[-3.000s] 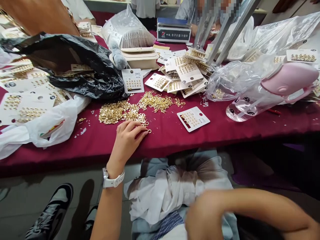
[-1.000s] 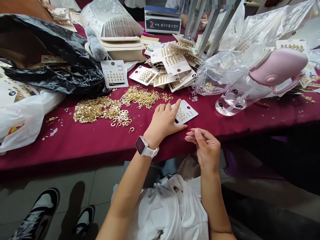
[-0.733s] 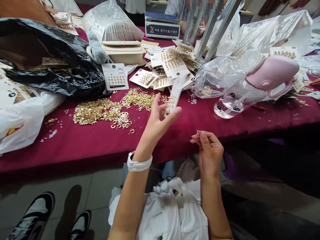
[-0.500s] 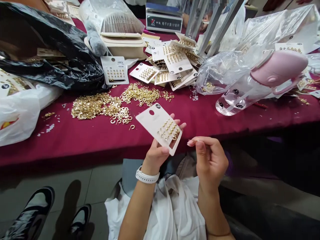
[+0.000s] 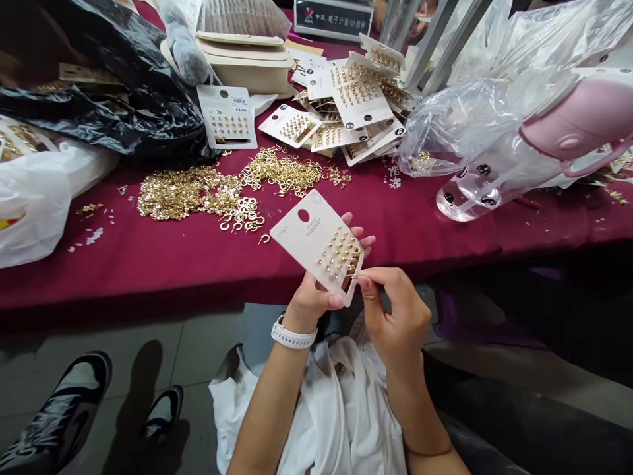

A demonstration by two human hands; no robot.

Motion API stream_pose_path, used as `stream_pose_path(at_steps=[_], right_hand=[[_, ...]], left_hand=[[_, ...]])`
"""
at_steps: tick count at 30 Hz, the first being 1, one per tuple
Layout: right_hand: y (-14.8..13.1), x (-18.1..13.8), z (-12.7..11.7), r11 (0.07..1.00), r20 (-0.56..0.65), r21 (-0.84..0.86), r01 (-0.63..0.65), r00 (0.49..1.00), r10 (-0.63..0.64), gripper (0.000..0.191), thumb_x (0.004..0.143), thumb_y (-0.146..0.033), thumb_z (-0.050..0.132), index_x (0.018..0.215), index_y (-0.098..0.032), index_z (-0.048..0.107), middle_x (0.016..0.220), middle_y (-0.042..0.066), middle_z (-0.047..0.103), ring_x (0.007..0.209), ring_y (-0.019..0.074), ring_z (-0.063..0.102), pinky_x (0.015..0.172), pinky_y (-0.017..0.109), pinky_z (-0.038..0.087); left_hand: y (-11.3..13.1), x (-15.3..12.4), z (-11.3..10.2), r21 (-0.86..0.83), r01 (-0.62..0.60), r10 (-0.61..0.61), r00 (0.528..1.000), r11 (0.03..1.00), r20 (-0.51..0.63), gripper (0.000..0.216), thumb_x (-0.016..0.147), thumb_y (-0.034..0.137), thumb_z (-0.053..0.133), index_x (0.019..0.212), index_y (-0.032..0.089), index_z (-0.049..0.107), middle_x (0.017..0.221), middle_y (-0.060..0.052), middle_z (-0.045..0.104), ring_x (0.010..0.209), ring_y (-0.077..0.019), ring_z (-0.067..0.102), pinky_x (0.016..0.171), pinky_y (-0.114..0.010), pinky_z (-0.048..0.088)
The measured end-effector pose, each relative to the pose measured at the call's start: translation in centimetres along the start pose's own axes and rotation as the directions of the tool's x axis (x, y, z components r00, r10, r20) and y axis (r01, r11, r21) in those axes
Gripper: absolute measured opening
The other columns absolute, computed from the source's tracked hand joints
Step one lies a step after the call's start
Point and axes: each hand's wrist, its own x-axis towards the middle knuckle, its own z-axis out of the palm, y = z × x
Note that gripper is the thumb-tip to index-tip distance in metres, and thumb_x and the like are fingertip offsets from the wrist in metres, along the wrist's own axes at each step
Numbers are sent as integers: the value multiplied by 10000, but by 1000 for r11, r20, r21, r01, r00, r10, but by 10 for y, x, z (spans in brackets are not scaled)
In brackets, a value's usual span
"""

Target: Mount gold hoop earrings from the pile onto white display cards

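Observation:
My left hand (image 5: 316,297) holds a white earring card (image 5: 311,234) from below, thumb on its lower edge, above my lap just in front of the table edge. The card carries rows of small gold earrings. My right hand (image 5: 393,316) is closed in a pinch on a small gold earring (image 5: 357,274), pressed against the card's lower right corner. A white watch (image 5: 291,336) sits on my left wrist.
On the maroon cloth (image 5: 173,254) lie heaps of loose gold earrings (image 5: 198,198), a stack of filled cards (image 5: 353,109), a black bag (image 5: 113,86), a white bag (image 5: 34,198), clear bags (image 5: 465,112) and a pink-lidded bottle (image 5: 539,155). White fabric (image 5: 341,409) lies in my lap.
My left hand picked the card off the table and brought it toward my lap. My right hand, pinching the earring, moved left until it met the card's corner.

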Motion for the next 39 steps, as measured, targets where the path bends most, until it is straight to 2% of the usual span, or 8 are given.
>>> stream_pose_path(at_steps=[6, 17, 22, 27, 30, 32, 35, 39], right_hand=[[2, 0, 1, 999, -2, -23, 46, 999, -46, 105, 875, -98, 551, 873, -202, 563, 782, 11, 674, 718, 127, 601, 721, 244, 476], [7, 2, -3, 983, 39, -59, 175, 984, -172, 126, 849, -56, 565, 877, -178, 577, 733, 37, 660, 712, 161, 575, 712, 296, 488], [5, 0, -3, 992, 44, -54, 113, 993, -111, 56, 872, -129, 574, 888, -172, 606, 773, 43, 680, 711, 155, 584, 717, 288, 486], [6, -4, -4, 996, -20, 49, 69, 997, -69, 120, 915, -241, 531, 972, -180, 617, 826, 40, 686, 771, 149, 615, 756, 276, 498], [13, -1, 1, 999, -57, 44, 21, 998, -19, 88, 895, -193, 551, 952, -203, 617, 811, 14, 680, 746, 136, 615, 734, 261, 503], [18, 7, 8, 999, 22, -19, 41, 999, -40, 88, 882, -177, 569, 946, -201, 624, 840, 22, 687, 781, 147, 619, 761, 275, 500], [19, 24, 26, 988, 190, -61, 144, 973, -130, 141, 893, -195, 557, 988, -176, 660, 906, 58, 689, 860, 183, 606, 814, 321, 487], [5, 47, 62, 974, 354, -56, 219, 917, -185, 258, 931, -247, 493, 1104, -172, 670, 1001, 70, 681, 913, 205, 579, 851, 352, 466]], left_hand=[[0, -1, -1, 74, -26, 24, 999, 997, 33, 1150, 532, 827, 611, 1433, 288, 141, 1482, -115, 336, 1341, -321, 407, 1126, -427, 373], [-8, 0, 1, -277, -71, 85, 996, 958, 36, 898, 540, 471, 860, 1333, 344, 456, 1307, -18, 508, 1287, -285, 471, 1160, -437, 298], [-4, 1, 2, -301, -44, 56, 998, 953, 32, 912, 477, 518, 870, 1282, 329, 486, 1274, -29, 528, 1289, -323, 467, 1143, -464, 324], [-5, -5, -1, -236, -84, 65, 994, 968, -90, 1096, 407, 777, 743, 1342, 335, 377, 1360, -57, 475, 1320, -354, 426, 1128, -474, 362], [6, -14, -17, -16, -172, 161, 950, 985, -268, 1177, 314, 931, 583, 1340, 399, 358, 1377, -16, 472, 1335, -349, 408, 1125, -466, 380], [21, -22, -31, 200, -187, 250, 897, 962, -364, 1151, 349, 994, 432, 1340, 414, 349, 1404, 6, 444, 1359, -326, 382, 1139, -456, 375], [47, -33, -50, 390, -238, 388, 844, 890, -370, 1078, 471, 988, 359, 1373, 402, 305, 1432, -1, 414, 1365, -291, 382, 1142, -431, 394], [64, -42, -65, 481, -282, 504, 748, 830, -432, 944, 567, 967, 267, 1311, 403, 405, 1433, 6, 404, 1430, -242, 260, 1197, -380, 311]])
